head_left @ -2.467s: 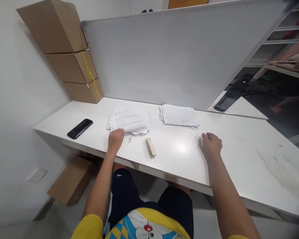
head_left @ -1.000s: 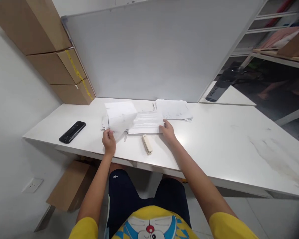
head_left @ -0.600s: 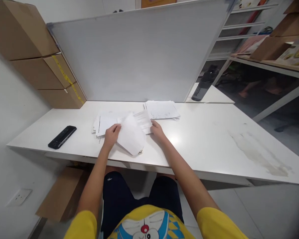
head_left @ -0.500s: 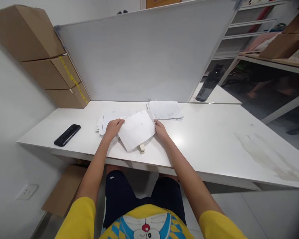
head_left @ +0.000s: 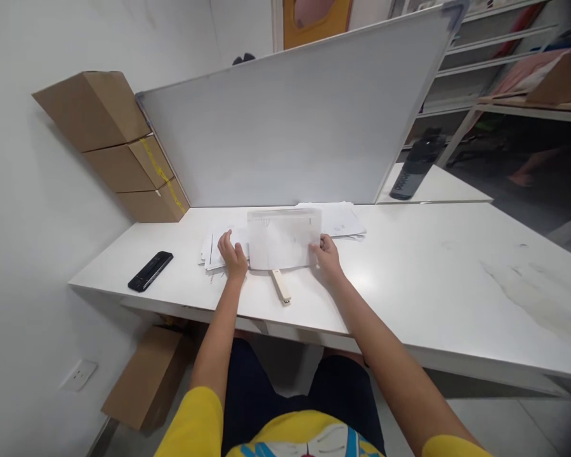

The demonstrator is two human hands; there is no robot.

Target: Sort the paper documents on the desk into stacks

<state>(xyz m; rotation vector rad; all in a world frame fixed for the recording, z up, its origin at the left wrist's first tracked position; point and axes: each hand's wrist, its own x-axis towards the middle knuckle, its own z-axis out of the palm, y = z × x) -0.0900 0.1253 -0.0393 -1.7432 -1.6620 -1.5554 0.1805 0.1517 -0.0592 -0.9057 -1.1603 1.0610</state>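
We pinch the thin, floppy sheaf of papers (head_left: 284, 240) upright by its side edges, left hand (head_left: 234, 256) and right hand (head_left: 327, 255) closed lightly, as it creases easily.

White paper sheets (head_left: 283, 240), upright on desk

This was an office storeroom or back room: a white desk (head_left: 409, 266) stood against a whiteboard (head_left: 295, 120), stacked cardboard boxes (head_left: 118, 152) left of the whiteboard, metal shelving (head_left: 499, 70) to its right, paper piles (head_left: 335, 219) at its foot.
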